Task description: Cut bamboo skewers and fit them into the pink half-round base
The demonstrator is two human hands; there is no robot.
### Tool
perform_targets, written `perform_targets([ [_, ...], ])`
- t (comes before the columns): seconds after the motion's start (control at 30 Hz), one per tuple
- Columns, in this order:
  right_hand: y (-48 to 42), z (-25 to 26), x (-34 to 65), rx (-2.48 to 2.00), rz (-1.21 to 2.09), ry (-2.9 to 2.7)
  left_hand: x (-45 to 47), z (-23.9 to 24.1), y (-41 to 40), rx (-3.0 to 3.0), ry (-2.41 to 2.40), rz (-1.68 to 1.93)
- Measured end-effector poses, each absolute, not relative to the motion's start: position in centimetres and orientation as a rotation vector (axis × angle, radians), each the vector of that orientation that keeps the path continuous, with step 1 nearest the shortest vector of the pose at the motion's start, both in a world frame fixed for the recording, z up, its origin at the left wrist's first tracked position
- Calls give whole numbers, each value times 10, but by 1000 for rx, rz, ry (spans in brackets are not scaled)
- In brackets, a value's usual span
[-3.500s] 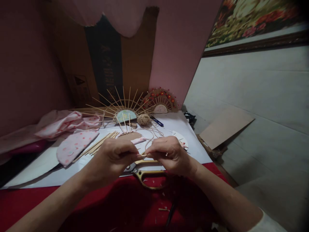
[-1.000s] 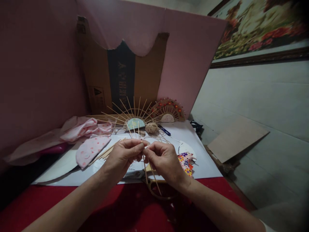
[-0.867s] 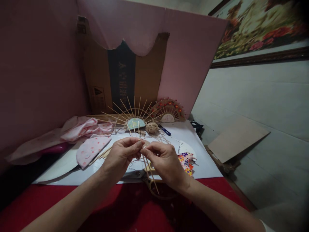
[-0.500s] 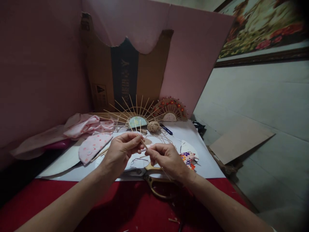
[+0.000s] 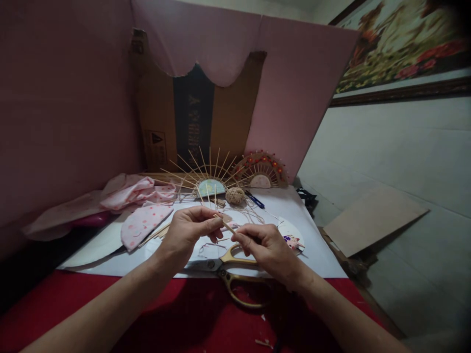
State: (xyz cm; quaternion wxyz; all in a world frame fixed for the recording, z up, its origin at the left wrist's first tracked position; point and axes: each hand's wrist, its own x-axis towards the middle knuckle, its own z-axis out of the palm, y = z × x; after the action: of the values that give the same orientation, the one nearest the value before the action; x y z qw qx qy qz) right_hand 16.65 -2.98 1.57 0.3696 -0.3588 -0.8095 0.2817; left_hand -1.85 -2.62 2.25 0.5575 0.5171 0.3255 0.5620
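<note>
Between my two hands runs a thin wooden stick, tilted down to the right. My left hand pinches its upper end between thumb and fingertips. At the lower end, my right hand closes thumb and fingers on it. Scissors with gold handles lie just below my hands, across the edge of the white sheet. Several thin sticks rise behind my left fingers, their lower ends hidden. Beyond them stands a fan-shaped frame of sticks with a green half-round centre.
A ball of twine and a blue-handled tool lie behind my hands. Another fan with red beads leans at the back. Pink dotted cloth sits left, near a dotted half-round piece. Red cloth covers the front.
Both hands have shifted slightly to the right, with the right one a little farther from the left. The stick between them lies flatter, and more of the scissors' handle shows.
</note>
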Motion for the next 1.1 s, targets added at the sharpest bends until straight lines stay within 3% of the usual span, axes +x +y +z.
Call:
perform_targets([
  [1.1, -28, 17, 171, -854, 796, -2145, -17, 21, -27, 1144, 802, 1328],
])
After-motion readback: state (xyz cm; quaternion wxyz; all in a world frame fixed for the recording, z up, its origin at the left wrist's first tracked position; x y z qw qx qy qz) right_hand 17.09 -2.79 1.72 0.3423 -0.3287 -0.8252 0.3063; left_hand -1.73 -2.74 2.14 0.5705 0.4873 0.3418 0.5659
